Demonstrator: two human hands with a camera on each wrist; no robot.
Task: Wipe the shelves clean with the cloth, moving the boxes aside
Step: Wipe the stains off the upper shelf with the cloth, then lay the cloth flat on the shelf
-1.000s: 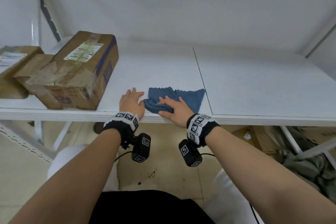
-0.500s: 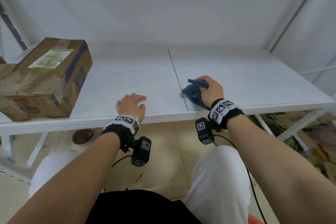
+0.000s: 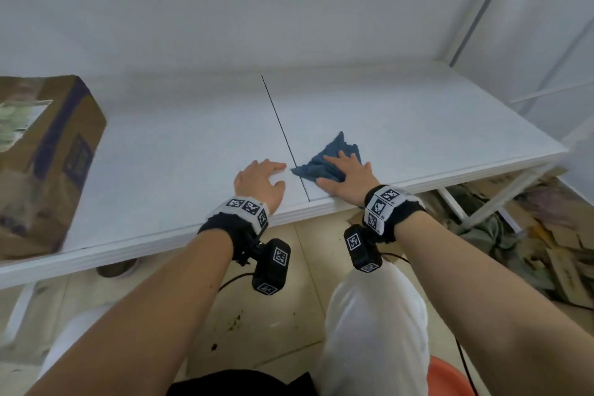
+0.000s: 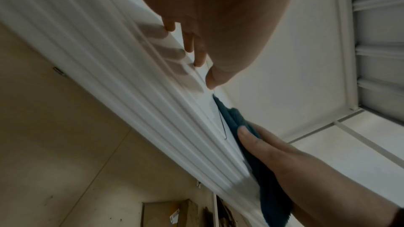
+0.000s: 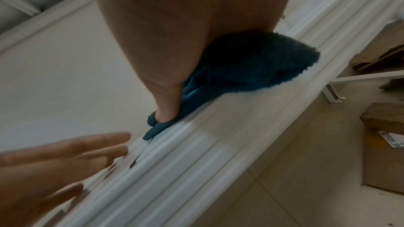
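Note:
A blue cloth [image 3: 334, 156] lies crumpled on the white shelf [image 3: 418, 125], just right of the dark seam between its two panels. My right hand [image 3: 345, 175] presses flat on the cloth [image 5: 251, 65] near the front edge, fingers straight. My left hand [image 3: 260, 180] rests flat on the shelf just left of the seam, holding nothing. A brown cardboard box [image 3: 41, 157] with a label stands at the shelf's far left, well away from both hands. The left wrist view shows my left fingers [image 4: 190, 44] on the shelf lip and the cloth [image 4: 251, 144] under my right hand.
The shelf's right end [image 3: 546, 151] meets white uprights [image 3: 475, 10]. Under the shelf lie flattened cardboard and olive fabric [image 3: 514, 235] at the right, and a round dark object [image 3: 117, 268] on the tiled floor at the left. My white-trousered knee [image 3: 376, 315] is below the front edge.
My right hand, which had bunched the cloth in a grip, now lies flat on it nearer the front edge. The left hand stays on the shelf, now close to the seam.

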